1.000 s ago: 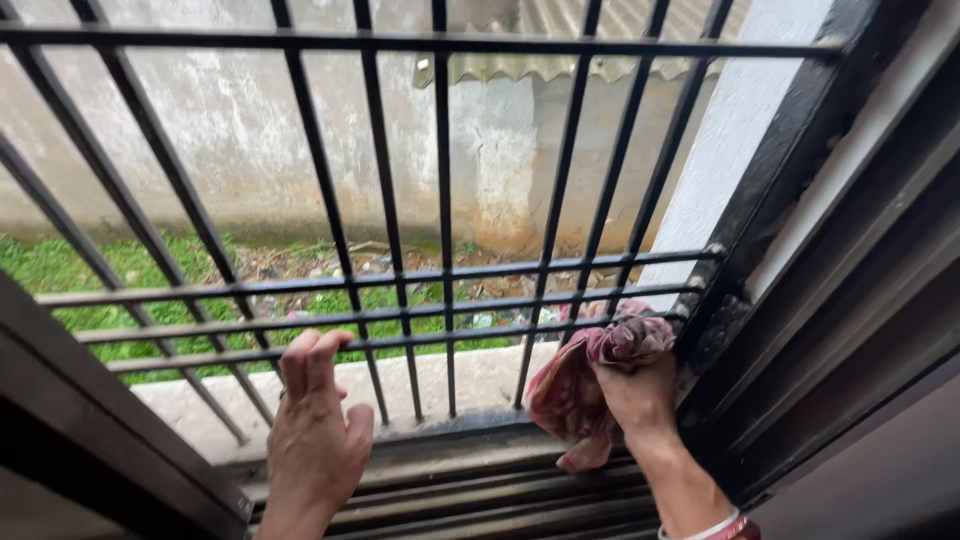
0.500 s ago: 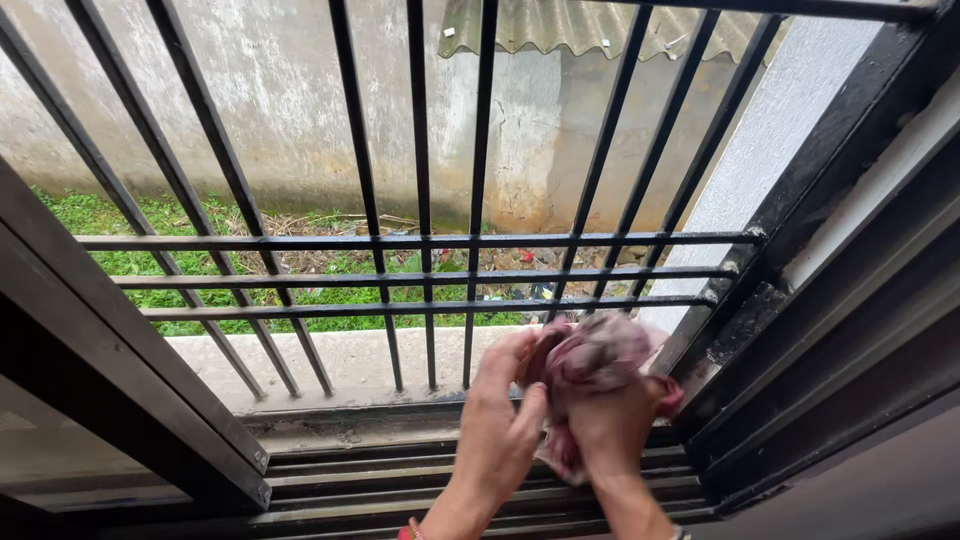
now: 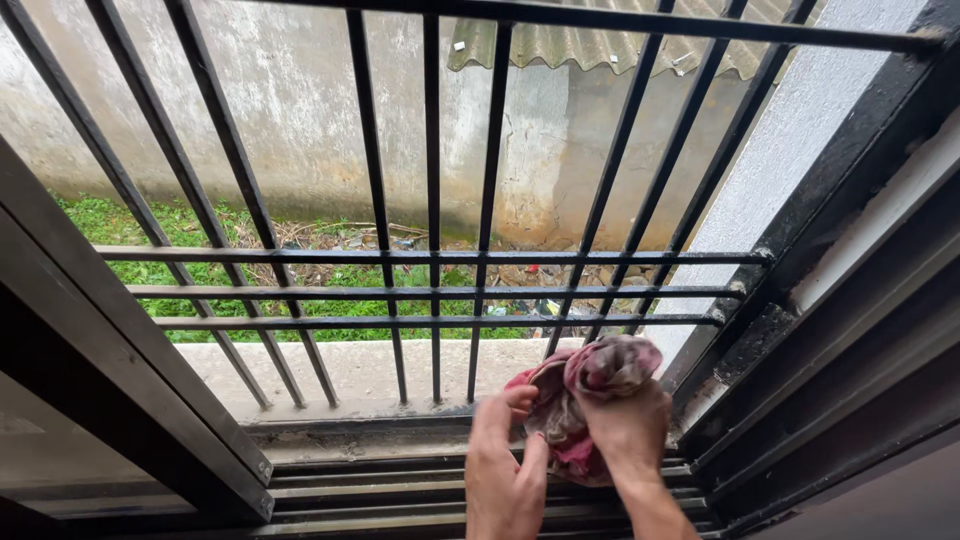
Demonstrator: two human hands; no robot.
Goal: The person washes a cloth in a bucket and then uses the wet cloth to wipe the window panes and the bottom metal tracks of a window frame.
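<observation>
head view, downward, close to window grille [image 3: 430, 290]

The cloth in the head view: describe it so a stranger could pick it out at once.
Start at the black barred window grille and drop to its lower right corner, just above the sliding track. There the right hand clutches a crumpled cloth, and the left hand touches its edge. It is the only soft, pink-and-maroon thing among hard black metal.
</observation>
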